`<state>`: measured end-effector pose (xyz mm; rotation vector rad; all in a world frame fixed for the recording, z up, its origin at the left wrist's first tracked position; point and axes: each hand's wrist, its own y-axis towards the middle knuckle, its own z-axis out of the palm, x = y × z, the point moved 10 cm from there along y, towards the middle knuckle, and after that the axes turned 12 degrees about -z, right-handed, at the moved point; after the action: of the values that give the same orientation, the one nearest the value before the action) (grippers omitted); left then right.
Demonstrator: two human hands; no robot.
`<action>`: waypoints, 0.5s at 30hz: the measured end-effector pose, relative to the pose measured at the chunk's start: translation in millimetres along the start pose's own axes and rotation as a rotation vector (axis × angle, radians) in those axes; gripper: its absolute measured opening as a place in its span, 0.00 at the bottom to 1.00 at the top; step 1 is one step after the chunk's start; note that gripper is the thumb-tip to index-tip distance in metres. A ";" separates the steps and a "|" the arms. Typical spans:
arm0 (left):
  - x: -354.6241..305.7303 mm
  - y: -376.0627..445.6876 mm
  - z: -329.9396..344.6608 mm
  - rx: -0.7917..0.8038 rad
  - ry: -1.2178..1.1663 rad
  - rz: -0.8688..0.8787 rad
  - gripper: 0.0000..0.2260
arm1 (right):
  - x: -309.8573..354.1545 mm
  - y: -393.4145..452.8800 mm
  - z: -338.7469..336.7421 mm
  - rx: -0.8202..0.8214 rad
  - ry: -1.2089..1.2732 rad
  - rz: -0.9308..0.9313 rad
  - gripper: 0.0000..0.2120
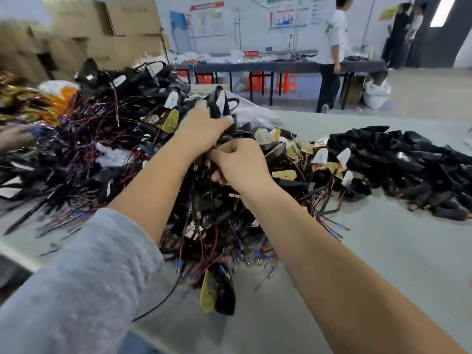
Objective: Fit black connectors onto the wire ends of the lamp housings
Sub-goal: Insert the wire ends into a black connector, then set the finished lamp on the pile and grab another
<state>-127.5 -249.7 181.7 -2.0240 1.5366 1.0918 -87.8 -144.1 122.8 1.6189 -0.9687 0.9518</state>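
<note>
Across the middle of the frame, a grey tabletop [383, 251] carries a big heap of lamp housings [107, 139] tangled with red and black wires [209, 241]. At the right, a smaller pile of black housings [398, 159] lies apart from the heap. At centre, the left hand [204, 129] grips one black housing [219, 103] raised above the heap, fingers curled round it. Just below, touching it, the right hand [242, 162] is closed, pinching wires; whether a connector is there I cannot tell. At lower centre, one housing [217, 292] lies alone.
</note>
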 end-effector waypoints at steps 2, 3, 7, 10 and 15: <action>-0.2 5.8 -6.7 -0.092 0.187 0.089 0.27 | 3.0 14.8 8.2 -0.022 0.045 -0.018 0.08; 0.2 7.5 -6.2 -0.111 0.211 0.129 0.29 | 3.2 19.4 11.6 -0.020 0.047 -0.028 0.07; 13.5 14.3 14.4 -0.070 0.253 0.211 0.16 | -9.5 17.0 20.0 0.079 0.038 -0.013 0.10; 18.9 17.1 19.5 -0.113 0.414 0.202 0.15 | -23.2 5.8 10.2 0.075 0.163 0.023 0.13; -3.0 12.3 25.6 -0.150 0.652 0.076 0.14 | -38.6 -16.9 -46.3 -0.092 0.200 -0.051 0.14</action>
<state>-148.2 -234.1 169.8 -2.6110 1.8801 0.6013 -92.7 -90.2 91.3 1.4356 -0.8180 0.9988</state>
